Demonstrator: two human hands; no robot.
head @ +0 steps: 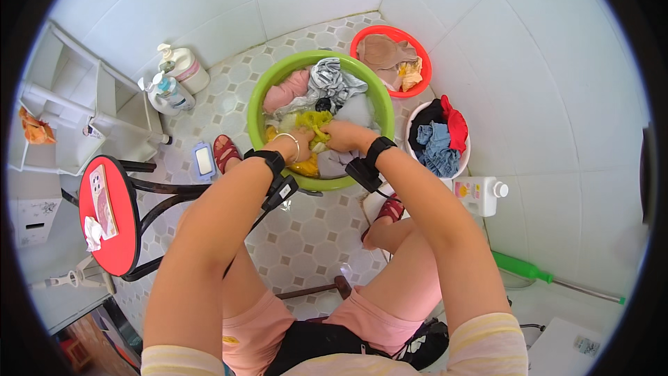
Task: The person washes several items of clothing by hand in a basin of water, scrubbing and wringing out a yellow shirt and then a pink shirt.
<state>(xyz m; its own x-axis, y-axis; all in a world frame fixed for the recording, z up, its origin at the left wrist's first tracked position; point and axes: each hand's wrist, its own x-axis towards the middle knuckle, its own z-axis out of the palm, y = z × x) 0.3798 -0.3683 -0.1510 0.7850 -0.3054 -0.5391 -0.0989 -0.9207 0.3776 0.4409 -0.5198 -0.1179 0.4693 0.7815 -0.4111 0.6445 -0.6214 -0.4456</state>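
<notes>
A large green plastic basin (255,96) stands on the tiled floor in front of me, holding water and wet clothes. Both hands are inside it, close together over its near half. A wet yellow-green cloth (314,121) is bunched between my left hand (301,141) and my right hand (342,136), gripped by both. Around the hands lie a pink garment (287,91), a grey-and-white striped garment (329,78), a pale grey cloth (334,163) and a mustard-yellow cloth (305,167). My fingertips are partly hidden by the cloth.
Behind right stands a red basin (429,70) of beige clothes; nearer, a white tub (466,163) holds denim, black and red clothes. A detergent bottle (477,196) is beside it. At left are pump bottles (190,70), a soap dish (203,161) and a red stool (122,203) bearing a phone (103,201).
</notes>
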